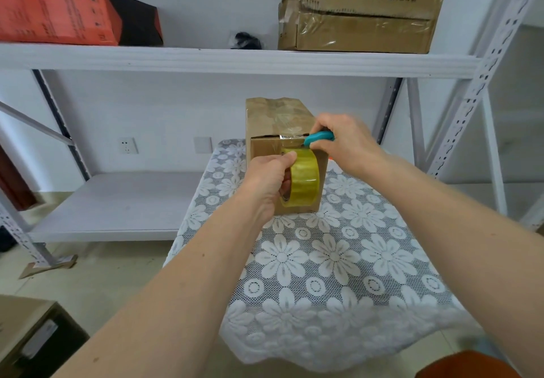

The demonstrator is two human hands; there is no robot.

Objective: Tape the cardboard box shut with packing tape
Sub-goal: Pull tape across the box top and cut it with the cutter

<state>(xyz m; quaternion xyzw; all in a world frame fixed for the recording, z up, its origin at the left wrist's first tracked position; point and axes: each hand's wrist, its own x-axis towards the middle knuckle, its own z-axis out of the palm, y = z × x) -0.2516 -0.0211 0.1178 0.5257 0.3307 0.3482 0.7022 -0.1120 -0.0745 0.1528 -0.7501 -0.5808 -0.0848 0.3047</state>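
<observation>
While your left hand point(269, 176) grips the yellow tape roll point(303, 179) against the cardboard box point(279, 124), your right hand point(343, 139) clamps a teal cutter point(319, 138) at the taut strip. That box stands upright on the lace-covered worktop point(338, 260); it looks light and tippy, so brace its top edge. Expect the film to cling and wrinkle. White metal shelving point(235, 61) behind carries more boxes.

Bright, even, soft daylight, shadows faint. Glare on the tape strip point(290, 138) across the box top. Right hand point(344, 142) slightly motion-blurred. Wide-angle bending at edges; bottom corners soft.
</observation>
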